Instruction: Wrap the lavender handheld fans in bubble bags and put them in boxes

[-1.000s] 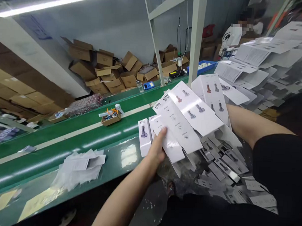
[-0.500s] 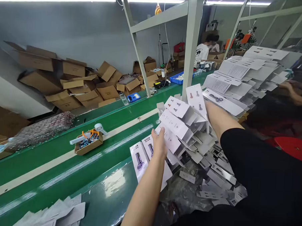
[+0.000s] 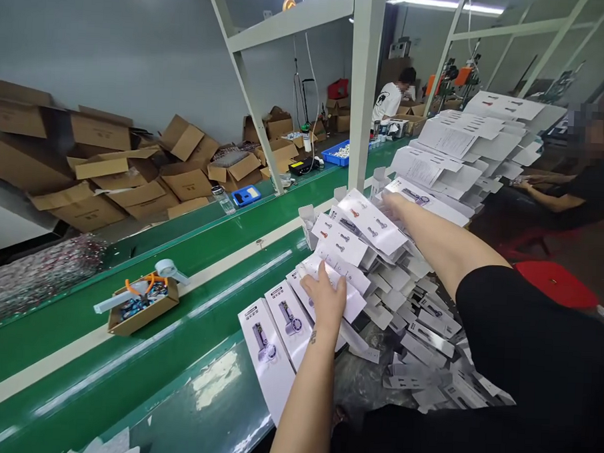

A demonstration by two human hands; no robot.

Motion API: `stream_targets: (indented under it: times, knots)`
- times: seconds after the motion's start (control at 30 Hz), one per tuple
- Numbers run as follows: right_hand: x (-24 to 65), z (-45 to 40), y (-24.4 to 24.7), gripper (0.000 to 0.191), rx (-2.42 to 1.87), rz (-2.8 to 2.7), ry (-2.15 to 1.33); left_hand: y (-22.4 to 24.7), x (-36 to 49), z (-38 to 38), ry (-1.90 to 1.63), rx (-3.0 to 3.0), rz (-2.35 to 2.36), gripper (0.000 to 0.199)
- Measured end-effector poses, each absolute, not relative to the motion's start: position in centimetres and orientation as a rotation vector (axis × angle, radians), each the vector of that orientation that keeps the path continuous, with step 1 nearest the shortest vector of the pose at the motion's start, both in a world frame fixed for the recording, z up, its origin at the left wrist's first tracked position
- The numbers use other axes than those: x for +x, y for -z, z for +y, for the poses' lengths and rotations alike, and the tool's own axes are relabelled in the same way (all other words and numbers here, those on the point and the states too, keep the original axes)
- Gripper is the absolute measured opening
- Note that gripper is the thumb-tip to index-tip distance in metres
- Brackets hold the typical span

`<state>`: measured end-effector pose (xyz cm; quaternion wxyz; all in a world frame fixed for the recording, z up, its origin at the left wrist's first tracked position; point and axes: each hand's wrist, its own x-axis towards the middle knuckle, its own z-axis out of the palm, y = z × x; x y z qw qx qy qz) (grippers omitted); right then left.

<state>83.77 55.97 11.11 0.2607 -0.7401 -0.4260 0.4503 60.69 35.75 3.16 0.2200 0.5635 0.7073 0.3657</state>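
Flat white printed cartons (image 3: 271, 345) lie overlapped along the bench edge, their fronts showing a purple handheld device. My left hand (image 3: 326, 298) rests on top of these cartons with its fingers spread. Further back, my right hand (image 3: 394, 202) reaches to the near end of a second, taller pile of white cartons (image 3: 442, 172); its fingers are partly hidden among the cardboard. A carton with small coloured pictures (image 3: 369, 223) lies tilted on the nearer pile, between my two hands.
A small brown box (image 3: 146, 306) of parts with a tape roll stands on the green conveyor (image 3: 204, 276). Loose cartons (image 3: 427, 345) lie low at the right. Metal posts (image 3: 365, 89) rise behind. One person sits at the far bench, another at right beside a red stool (image 3: 554, 284).
My left hand has opened wider over the cartons. My right hand has moved away from the picture carton, which now leans lower on the pile. The view has shifted to the right.
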Motion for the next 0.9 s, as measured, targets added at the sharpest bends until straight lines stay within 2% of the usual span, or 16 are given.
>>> stream_targets:
  times: [0.1,0.2,0.27,0.5,0.67,0.9]
  knots:
    - [84.5,54.6,-12.1,0.083,-1.83,-1.296,-1.347,-3.3,60.2,36.5,-1.089,1.542,1.995,0.059]
    - [84.7,52.2,-13.2,0.09,-1.611,-1.681,-1.414,-3.7,59.5,37.3,-1.17,1.521,1.997,0.052]
    - [83.9,50.7,-13.8,0.096,-1.593,-1.897,-1.321,-3.9,59.0,37.8,-1.209,1.552,1.977,0.048]
    - [77.8,50.1,-15.6,0.087,-1.715,-2.199,-0.8,-3.0,57.5,38.4,-1.259,1.741,1.901,0.034]
    - [76.4,50.9,-15.4,0.082,-1.869,-2.357,-0.829,-2.8,57.0,39.4,-1.28,1.812,1.944,0.033]
    - [78.7,49.0,-16.0,0.082,-1.833,-2.375,-0.748,-3.4,56.3,40.7,-1.289,1.855,1.974,0.028]
